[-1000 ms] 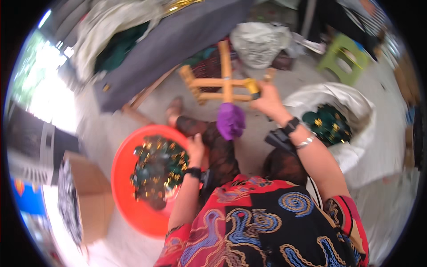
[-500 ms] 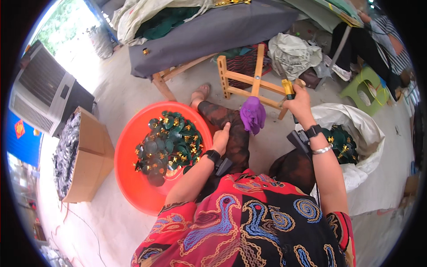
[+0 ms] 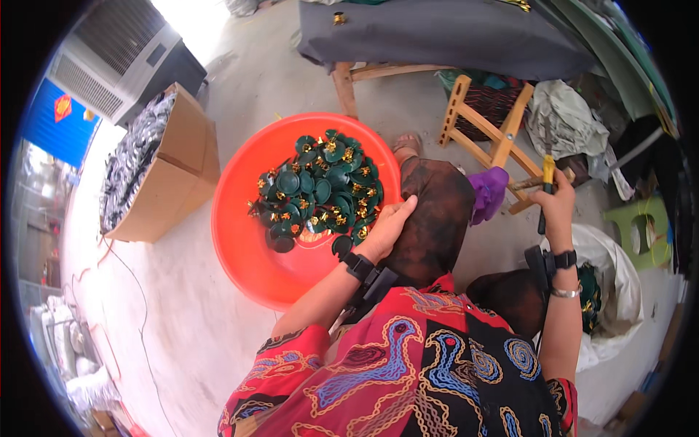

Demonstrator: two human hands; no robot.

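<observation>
My left hand (image 3: 390, 230) rests against my trouser leg beside the red basin (image 3: 244, 266), its fingers stretched out and nothing seen in it. Dark green round cup-shaped pieces (image 3: 322, 191) with gold ornaments lie heaped in the basin. Farther right, my right hand (image 3: 559, 207) is closed around a tool with a yellow-and-black handle (image 3: 548, 173); a narrow shaft points up and away from it. What kind of tool it is I cannot tell. A crumpled purple cloth or glove (image 3: 488, 194) hangs between my knee and a wooden folding frame (image 3: 502, 142).
A white sack (image 3: 622, 280) with more green pieces stands at my right, near a green stool (image 3: 641, 229). Left of the basin are a cardboard box (image 3: 182, 171) of grey material and an air cooler (image 3: 120, 58). A grey-covered table (image 3: 437, 36) spans the far side.
The view has swung left, so the basin, box and table appear farther right or higher. My left hand stays by my leg, and my right hand still grips the tool.
</observation>
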